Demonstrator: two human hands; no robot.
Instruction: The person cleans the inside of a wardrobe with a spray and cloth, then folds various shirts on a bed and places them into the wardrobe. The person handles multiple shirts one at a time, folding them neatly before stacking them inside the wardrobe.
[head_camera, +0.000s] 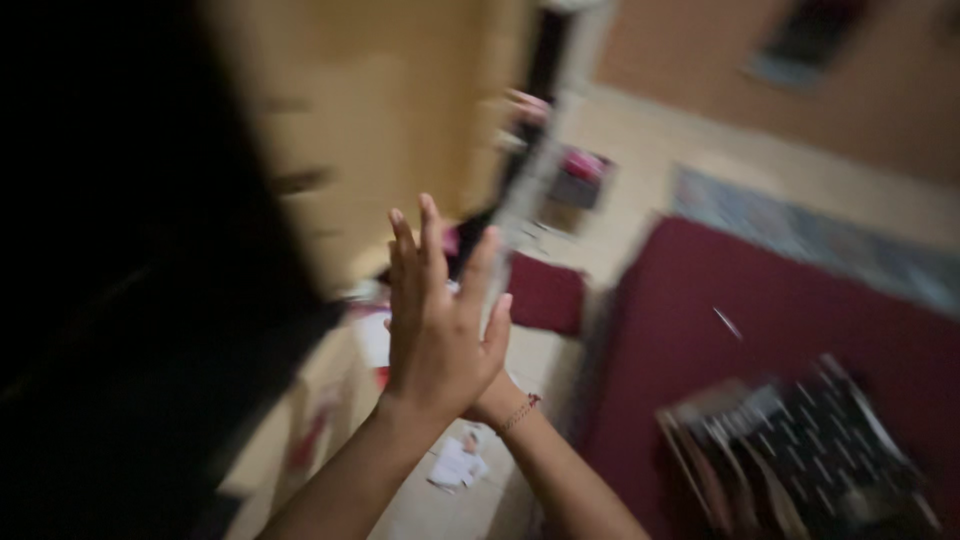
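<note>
We see both hands raised mid-frame, palms pressed flat together, fingers straight and spread slightly: left hand (435, 320) in front, right hand (495, 345) mostly hidden behind it, bracelet (520, 412) on the right wrist. Neither grips anything. Below them a crumpled white paper (457, 462) lies on the pale floor (620, 150). Dark red mat (760, 330) at right carries a dark patterned bundle (800, 450) (heavy blur, kind unclear).

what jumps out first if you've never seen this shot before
The two raised hands in the middle, pressed palm to palm: the left hand in front, the right hand mostly hidden behind it, a thin bracelet on its wrist. To the right lies a dark red mat with a blurred black patterned item on its near corner. A crumpled white paper sits on the floor below the wrists.
</note>
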